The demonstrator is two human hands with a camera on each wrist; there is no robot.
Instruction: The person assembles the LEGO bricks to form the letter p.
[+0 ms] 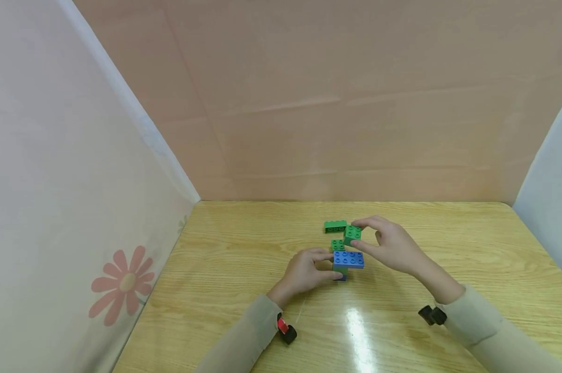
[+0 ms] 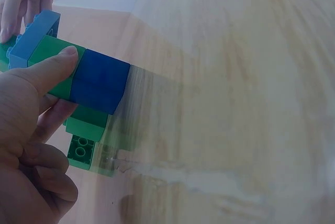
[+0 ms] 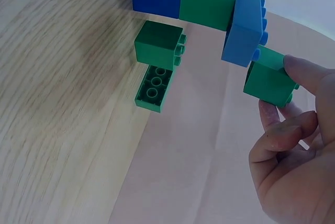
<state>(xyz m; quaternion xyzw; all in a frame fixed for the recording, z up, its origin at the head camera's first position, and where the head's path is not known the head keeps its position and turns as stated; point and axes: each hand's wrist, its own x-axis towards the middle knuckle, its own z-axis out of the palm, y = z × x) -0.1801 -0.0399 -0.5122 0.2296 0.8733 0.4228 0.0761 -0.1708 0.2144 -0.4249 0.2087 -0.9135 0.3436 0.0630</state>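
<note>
On the table my left hand (image 1: 301,273) grips a small stack of toy building bricks, thumb on one side and fingers on the other. The stack has a dark blue brick (image 2: 102,80) at the bottom, a green brick (image 3: 208,1) in the middle and a long blue brick (image 1: 348,259) across the top, jutting out to the right. Between thumb and fingers, my right hand (image 1: 396,247) pinches a square green brick (image 3: 268,80), studs up. It is held close over the jutting end of the long blue brick.
Behind the stack, a loose square green brick (image 3: 155,48) stands on the wooden table (image 1: 243,233). Farther back a long green brick (image 1: 335,226) lies on its side, hollow underside showing. A fabric wall (image 1: 355,129) rises along the table's back edge.
</note>
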